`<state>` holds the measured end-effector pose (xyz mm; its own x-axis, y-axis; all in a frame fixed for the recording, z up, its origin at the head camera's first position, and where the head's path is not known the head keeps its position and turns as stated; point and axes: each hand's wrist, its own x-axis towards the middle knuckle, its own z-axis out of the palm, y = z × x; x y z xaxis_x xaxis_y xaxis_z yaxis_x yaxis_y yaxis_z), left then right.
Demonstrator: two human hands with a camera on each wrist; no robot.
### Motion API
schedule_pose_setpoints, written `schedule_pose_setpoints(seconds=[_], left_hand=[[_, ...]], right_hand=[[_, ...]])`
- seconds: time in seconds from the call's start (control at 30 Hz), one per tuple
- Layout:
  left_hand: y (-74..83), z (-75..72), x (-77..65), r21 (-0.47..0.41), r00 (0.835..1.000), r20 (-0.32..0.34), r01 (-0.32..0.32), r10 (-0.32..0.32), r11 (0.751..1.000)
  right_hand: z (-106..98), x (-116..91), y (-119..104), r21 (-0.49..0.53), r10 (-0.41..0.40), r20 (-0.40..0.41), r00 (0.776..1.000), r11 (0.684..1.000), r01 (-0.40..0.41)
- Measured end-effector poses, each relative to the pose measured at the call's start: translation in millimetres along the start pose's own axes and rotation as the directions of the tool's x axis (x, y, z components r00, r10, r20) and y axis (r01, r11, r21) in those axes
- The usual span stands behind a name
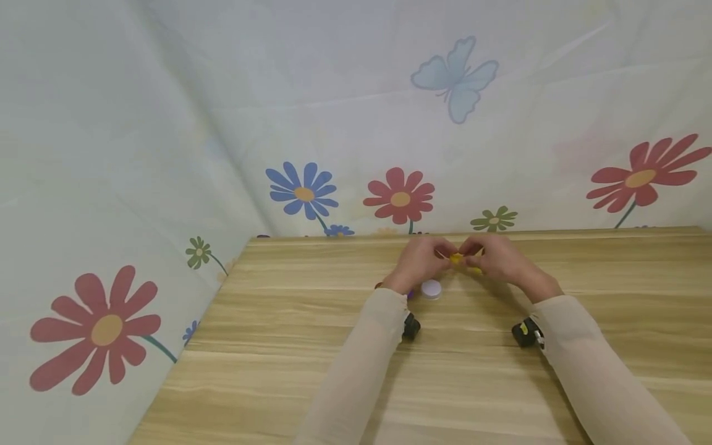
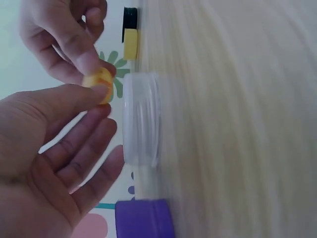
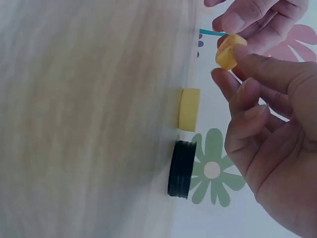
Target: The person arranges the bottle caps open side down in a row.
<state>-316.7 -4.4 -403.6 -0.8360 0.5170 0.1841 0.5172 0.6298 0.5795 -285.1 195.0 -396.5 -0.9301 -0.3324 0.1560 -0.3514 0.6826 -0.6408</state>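
Observation:
Both hands meet over the far part of the wooden table. The left hand [image 1: 419,262] pinches a small yellow-orange piece [image 2: 102,79] between thumb and fingertips, its other fingers loosely spread in the left wrist view. From the opposite side, the right hand [image 1: 497,256] pinches the same piece, thumb on its near face in the right wrist view. Reddish-orange marks show on the piece, and fingertips cover part of it. Below the left hand sits a round white-topped, translucent lid-like disc [image 1: 431,289]. A yellow block [image 3: 189,109] stands near the right hand, beside a black ridged cap [image 3: 182,169].
A purple object [image 2: 143,218] stands beside the translucent disc, mostly behind the left wrist in the head view. The wooden table [image 1: 267,334] ends at a flowered cloth backdrop [image 1: 334,123] at the back and left.

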Motion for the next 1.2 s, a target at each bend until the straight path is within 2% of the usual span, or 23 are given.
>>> schedule_pose_setpoints(seconds=[0.27, 0.43, 0.77, 1.2], left_hand=[[0.8, -7.4, -4.3, -0.012, 0.999, -0.049, -0.022, 0.021, 1.0], [2.1, -14.7, -10.1, -0.041, 0.999, -0.038, 0.005, -0.006, 0.999], [5.1, -21.2, -18.6, -0.063, 0.997, -0.014, -0.081, 0.081, 0.995], [7.2, -22.3, -23.5, -0.028, 0.995, 0.012, -0.101, 0.102, 0.994]], right_hand=[[-8, -7, -11, 0.05, 0.013, 0.022, 1.0, 0.999, -0.014], [-11, -11, -19, 0.08, -0.001, 0.006, 1.0, 0.997, 0.001], [-14, -18, -23, 0.111, 0.016, 0.009, 1.0, 0.994, -0.017], [-11, -20, -25, 0.163, -0.004, 0.066, 0.998, 0.987, -0.007]])
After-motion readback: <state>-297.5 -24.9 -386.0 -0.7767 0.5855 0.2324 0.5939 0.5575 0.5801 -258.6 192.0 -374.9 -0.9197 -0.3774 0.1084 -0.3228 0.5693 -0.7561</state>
